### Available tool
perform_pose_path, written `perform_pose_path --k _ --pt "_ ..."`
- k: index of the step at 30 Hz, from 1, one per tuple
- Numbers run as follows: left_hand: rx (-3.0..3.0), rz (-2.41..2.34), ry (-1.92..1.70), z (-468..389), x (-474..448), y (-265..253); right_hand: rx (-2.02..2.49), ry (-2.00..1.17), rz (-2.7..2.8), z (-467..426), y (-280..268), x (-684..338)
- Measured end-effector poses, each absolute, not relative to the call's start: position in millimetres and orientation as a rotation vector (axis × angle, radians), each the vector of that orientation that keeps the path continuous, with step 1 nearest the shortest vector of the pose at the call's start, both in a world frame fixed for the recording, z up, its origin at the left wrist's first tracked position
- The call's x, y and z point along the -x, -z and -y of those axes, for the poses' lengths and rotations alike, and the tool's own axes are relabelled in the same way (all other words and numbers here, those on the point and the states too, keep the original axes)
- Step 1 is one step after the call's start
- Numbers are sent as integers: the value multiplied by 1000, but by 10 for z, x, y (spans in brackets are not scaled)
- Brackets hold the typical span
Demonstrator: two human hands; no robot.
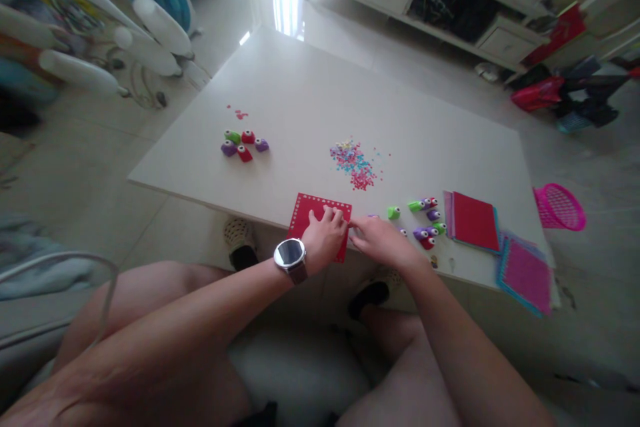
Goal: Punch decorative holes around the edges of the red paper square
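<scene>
My left hand (325, 235), with a watch (291, 254) on its wrist, rests on a red paper square (303, 215) at the table's near edge. Its fingers are apart and bent a little, pressing on the sheet. A row of small punched holes runs along the paper's left and top borders. At the sheet's right edge is my right hand (375, 237), its fingers drawn together; what they hold, if anything, is hidden. Just right of it stand several green, purple and red craft punches (394, 213). One lone key-like metal bit (452, 263) lies near the edge.
The white table (320, 93) bears a heap of coloured paper confetti (353, 161) and, at left, a cluster of punches (245, 145) with red bits (241, 115) behind. Stacked coloured paper (475, 221) lies at right, another pile (526, 273) overhanging the edge. A pink basket (560, 207) stands beyond.
</scene>
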State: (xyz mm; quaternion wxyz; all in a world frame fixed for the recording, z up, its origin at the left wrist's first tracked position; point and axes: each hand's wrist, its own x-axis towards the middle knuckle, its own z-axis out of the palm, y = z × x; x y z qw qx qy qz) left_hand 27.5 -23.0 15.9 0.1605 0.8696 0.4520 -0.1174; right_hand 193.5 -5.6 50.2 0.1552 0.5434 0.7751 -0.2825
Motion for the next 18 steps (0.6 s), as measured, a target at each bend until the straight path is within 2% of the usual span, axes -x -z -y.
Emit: perform_pose_path --k 18 --pt "-2505 -1320 300 235 -291 -125 -1519 875 -2208 82 -574 -1874"
